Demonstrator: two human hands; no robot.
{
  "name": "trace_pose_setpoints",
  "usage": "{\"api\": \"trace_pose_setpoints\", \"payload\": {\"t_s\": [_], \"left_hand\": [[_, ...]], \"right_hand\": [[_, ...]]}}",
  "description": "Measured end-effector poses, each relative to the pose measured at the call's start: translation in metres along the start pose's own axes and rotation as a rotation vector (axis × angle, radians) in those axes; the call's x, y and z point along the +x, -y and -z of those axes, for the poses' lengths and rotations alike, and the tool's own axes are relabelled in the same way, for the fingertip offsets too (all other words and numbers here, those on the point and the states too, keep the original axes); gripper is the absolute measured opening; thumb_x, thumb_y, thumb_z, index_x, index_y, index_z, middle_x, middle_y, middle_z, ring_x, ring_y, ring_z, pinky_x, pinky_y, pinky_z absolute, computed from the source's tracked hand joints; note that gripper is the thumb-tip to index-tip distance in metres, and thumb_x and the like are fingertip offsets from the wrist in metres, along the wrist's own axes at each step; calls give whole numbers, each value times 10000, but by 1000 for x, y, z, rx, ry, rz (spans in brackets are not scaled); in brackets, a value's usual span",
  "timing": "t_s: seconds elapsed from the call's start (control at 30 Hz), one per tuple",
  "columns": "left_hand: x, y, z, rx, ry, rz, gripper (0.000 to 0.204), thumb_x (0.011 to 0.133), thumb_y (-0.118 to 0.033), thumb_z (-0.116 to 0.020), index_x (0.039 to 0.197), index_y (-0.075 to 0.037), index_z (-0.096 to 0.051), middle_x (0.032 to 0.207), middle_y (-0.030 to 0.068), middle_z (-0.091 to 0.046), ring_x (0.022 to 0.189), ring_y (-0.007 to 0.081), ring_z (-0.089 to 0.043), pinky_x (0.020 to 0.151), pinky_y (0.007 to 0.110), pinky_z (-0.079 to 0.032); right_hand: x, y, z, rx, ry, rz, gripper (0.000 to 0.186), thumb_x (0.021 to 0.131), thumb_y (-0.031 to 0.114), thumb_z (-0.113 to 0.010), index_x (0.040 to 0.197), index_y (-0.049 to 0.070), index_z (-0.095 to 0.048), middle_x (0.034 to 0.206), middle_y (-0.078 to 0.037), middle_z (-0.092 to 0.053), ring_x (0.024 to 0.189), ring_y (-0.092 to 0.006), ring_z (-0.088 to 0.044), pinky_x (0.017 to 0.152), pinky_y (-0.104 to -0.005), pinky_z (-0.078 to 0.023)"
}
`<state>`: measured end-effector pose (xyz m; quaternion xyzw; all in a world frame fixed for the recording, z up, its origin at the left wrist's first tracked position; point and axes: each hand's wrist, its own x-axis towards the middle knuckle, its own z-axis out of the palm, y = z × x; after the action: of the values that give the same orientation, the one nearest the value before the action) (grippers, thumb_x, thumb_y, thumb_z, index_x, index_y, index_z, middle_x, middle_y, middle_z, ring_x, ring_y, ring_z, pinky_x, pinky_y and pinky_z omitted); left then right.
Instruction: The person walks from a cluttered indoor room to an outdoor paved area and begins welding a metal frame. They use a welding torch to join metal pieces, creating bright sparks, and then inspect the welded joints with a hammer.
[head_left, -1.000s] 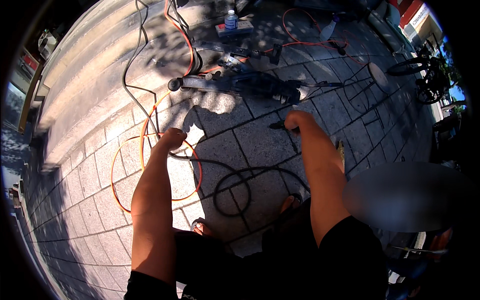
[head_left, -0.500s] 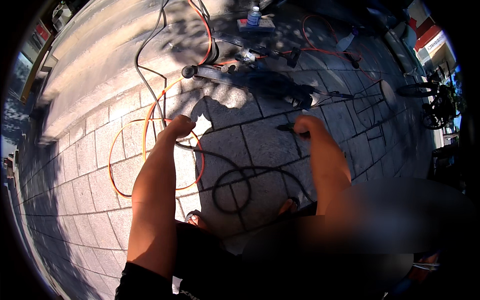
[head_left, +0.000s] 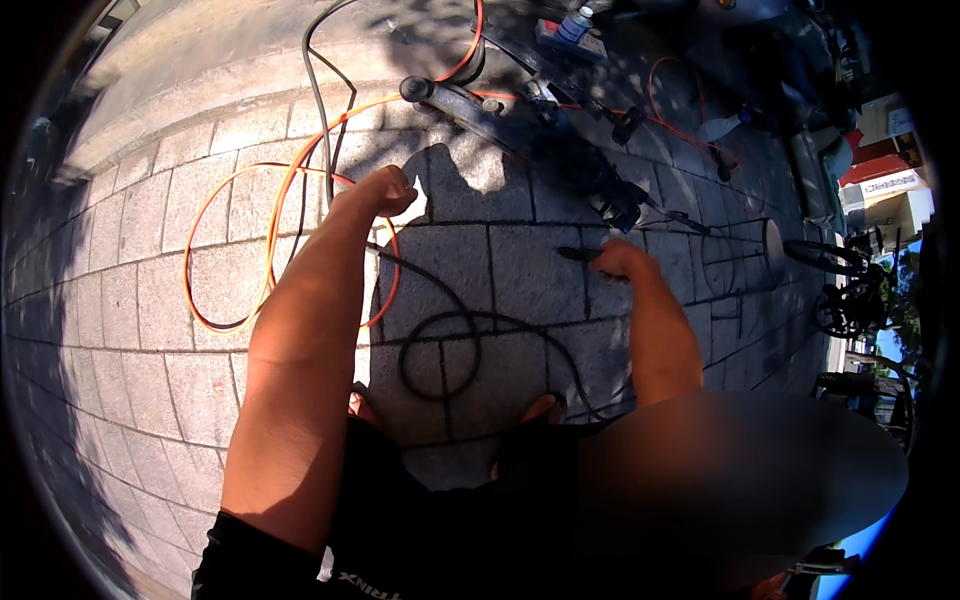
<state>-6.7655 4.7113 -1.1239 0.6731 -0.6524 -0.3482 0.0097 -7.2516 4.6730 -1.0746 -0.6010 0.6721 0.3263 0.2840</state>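
Note:
My left hand is closed in a fist above the paving, beside an orange hose and a black cable. Whatever it grips, if anything, is hidden by the fingers. My right hand, also closed, grips a dark narrow tool that points left; its exact kind does not show. On the slabs between my arms, a black cable loop lies near my feet.
Ahead lies a long dark piece of equipment with a round end. Beyond it, a bottle with a pale cap stands on a red-and-white box. A low step runs along the far left. Bicycles stand at the right.
The view has shifted, so the far equipment sits higher and further right. My left hand appears higher in the picture; the right hand stays nearly in place. Both remain closed.

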Motion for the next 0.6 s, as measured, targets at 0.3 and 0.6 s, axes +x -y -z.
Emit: {"api": "trace_pose_setpoints", "payload": {"t_s": [0.3, 0.6], "left_hand": [[8, 3, -8, -102, -77, -69, 523, 1004, -386, -560, 1235, 60, -705, 1259, 332, -692, 1229, 452, -672, 1054, 487, -524], [8, -71, 47, -258, -1002, -364, 461, 1077, -261, -562, 1435, 28, -581, 1463, 264, -591, 1377, 450, -540, 1190, 472, -413]], "right_hand": [[-33, 42, 41, 607, -81, 243, 496, 1007, 542, -694, 1122, 61, -727, 735, -55, -675, 500, -114, -490, 469, -313, -366], [23, 103, 67, 710, -687, 421, 648, 999, 655, -591, 1118, 36, -741, 894, -173, -735, 928, -390, -714, 837, -509, -527]]}}
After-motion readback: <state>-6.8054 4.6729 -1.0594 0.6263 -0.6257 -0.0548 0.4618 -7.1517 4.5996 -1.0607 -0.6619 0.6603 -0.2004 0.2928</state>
